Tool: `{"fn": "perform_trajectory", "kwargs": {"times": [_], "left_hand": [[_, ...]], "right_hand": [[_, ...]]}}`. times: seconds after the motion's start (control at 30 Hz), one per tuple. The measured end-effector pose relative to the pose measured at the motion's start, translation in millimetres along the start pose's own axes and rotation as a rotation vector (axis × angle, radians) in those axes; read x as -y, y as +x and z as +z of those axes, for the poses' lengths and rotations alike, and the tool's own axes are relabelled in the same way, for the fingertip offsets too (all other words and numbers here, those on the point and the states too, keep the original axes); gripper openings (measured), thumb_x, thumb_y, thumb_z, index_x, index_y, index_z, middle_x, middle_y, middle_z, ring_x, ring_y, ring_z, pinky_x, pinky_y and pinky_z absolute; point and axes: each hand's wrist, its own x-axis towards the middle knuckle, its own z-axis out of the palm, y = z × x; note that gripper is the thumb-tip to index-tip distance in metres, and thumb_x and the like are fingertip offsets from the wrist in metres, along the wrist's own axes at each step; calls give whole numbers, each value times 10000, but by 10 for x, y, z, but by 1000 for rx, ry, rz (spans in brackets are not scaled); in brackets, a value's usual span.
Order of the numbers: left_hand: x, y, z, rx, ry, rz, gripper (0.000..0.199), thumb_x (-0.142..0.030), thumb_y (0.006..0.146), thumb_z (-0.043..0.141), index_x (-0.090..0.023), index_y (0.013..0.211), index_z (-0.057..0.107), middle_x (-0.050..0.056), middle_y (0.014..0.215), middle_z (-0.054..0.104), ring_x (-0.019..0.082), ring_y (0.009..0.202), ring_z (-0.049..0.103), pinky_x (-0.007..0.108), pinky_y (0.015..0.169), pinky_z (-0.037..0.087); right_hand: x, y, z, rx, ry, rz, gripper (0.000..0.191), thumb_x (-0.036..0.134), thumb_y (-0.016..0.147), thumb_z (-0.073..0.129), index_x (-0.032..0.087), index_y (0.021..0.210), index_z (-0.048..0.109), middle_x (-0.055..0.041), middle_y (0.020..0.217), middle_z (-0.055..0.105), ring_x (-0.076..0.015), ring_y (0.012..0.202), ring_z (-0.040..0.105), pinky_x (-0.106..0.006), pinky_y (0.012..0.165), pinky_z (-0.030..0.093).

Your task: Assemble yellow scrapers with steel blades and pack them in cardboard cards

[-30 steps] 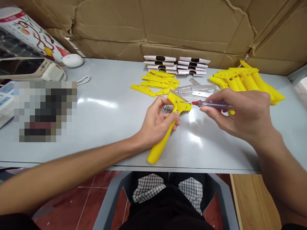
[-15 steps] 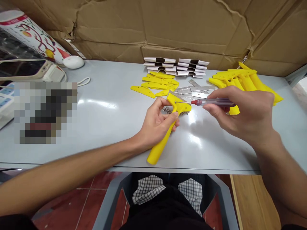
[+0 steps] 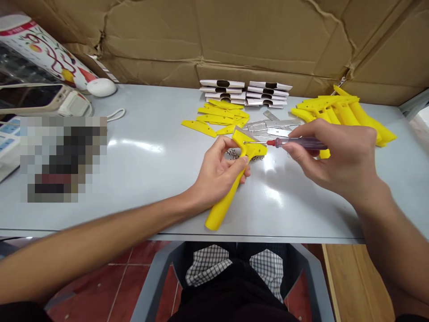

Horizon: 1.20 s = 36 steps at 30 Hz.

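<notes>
My left hand [image 3: 223,172] is closed around the neck of a yellow scraper [image 3: 223,206], whose head points away from me and carries a thin metal blade along its edge. My right hand [image 3: 338,156] grips a screwdriver [image 3: 295,142] by its clear purplish handle with a red collar. Its thin shaft lies level, and the tip meets a small screw in the left part of the scraper head. Small metal nuts or screws [image 3: 232,154] lie behind the head, partly hidden. Loose metal blades [image 3: 280,124] and flat yellow plates [image 3: 214,118] are spread just beyond.
Yellow scraper handles [image 3: 348,112] are piled at the right, partly behind my right hand. Stacked white paper packs [image 3: 224,84] stand at the back before a cardboard wall [image 3: 254,40]. On the left are a white mouse [image 3: 102,87], a device with a screen [image 3: 33,97] and a patterned canister [image 3: 50,56].
My right hand has shifted very slightly left and turned a little around the screwdriver handle. The scraper and my left hand stay essentially in place.
</notes>
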Motion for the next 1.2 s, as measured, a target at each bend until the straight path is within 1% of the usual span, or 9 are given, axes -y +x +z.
{"fn": "perform_trajectory", "kwargs": {"times": [0.13,0.23,0.37,0.53,0.7,0.87,0.97,1.07,1.2], "left_hand": [[-1,-4,-2,3,8,0,254,-190,989,727,-244,1049,486,31,1134,690,76,614,691,238,494,589],[5,1,-2,2,9,-5,255,-188,990,727,-247,1061,489,33,1132,703,71,605,682,231,495,586],[24,7,-4,-3,8,0,249,-201,990,731,-247,1057,496,29,1160,671,70,615,687,230,492,590],[30,6,-4,-21,5,12,227,-184,986,721,-235,1074,518,62,1278,639,64,620,692,236,491,591],[-11,7,7,3,22,-3,185,-188,999,717,-215,1158,626,118,1429,642,64,630,694,238,504,596],[-23,5,1,0,20,-24,170,-196,998,742,-210,1136,644,115,1387,685,80,638,706,249,514,618],[-20,11,-7,-5,18,-19,161,-186,995,749,-199,1107,633,123,1366,686,84,628,711,266,521,634],[-28,20,-9,7,10,-15,149,-184,1006,735,-194,1113,633,116,1360,667,90,645,730,265,528,636],[-45,26,-14,31,-31,-27,166,-208,1005,752,-185,1125,640,96,1317,657,100,677,754,259,559,646]], "right_hand": [[9,-5,-2,6,-15,37,182,446,1048,699,284,964,702,45,587,615,-190,487,599,-359,496,374],[43,-6,-13,58,53,75,83,327,993,698,297,1064,665,44,706,684,-187,515,623,-362,519,445],[39,2,-10,7,98,15,148,241,919,732,283,998,614,45,805,738,-154,533,625,-328,496,449],[19,-10,1,-1,-21,38,129,344,1014,746,279,959,649,38,630,667,-179,501,612,-353,488,433],[36,-15,14,-12,-67,75,256,473,1075,669,282,905,657,26,569,617,-189,483,596,-365,479,388],[35,6,0,-38,14,54,280,470,1088,613,250,926,676,52,538,566,-149,432,528,-338,475,337],[38,23,-32,-7,3,53,210,369,1066,647,248,896,674,40,588,628,-144,458,531,-343,483,345],[52,40,-58,33,65,-2,134,242,1041,684,254,908,683,13,719,717,-155,570,622,-338,534,437],[65,53,-56,-29,213,-82,38,238,1013,759,241,985,734,8,827,743,-147,672,665,-312,595,500]]}}
